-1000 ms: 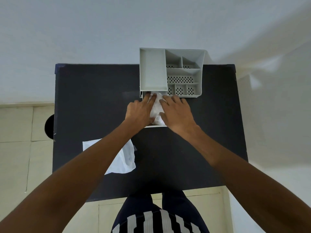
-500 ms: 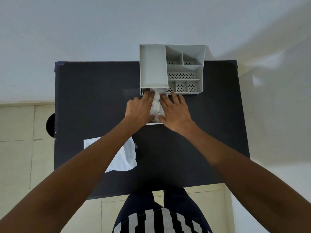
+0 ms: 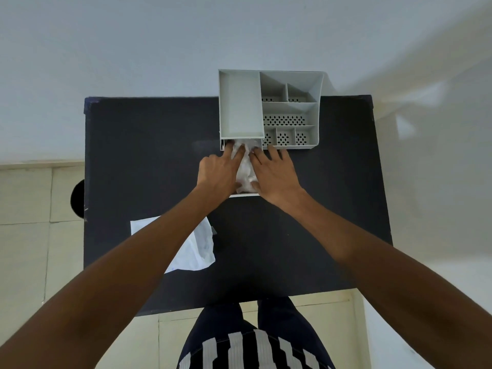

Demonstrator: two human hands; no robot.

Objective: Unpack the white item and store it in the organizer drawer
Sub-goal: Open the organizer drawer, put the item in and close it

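A grey organizer [image 3: 269,107] with several compartments stands at the far edge of the black table [image 3: 149,155]. Its drawer [image 3: 245,194] is pulled out toward me below the left compartment. A crumpled white item [image 3: 246,169] lies in the drawer. My left hand [image 3: 217,174] presses on the item from the left, my right hand [image 3: 274,173] from the right, fingers stretched toward the organizer. Both hands hide most of the drawer.
A flat white wrapper [image 3: 194,249] lies on the table near me, partly under my left forearm. A pale wall rises behind the table. Tiled floor shows at the left, with a dark round object [image 3: 77,199] beside the table edge.
Both hands have slid slightly further toward the organizer, pushing the white item deeper into the drawer. The wrapper has not moved.
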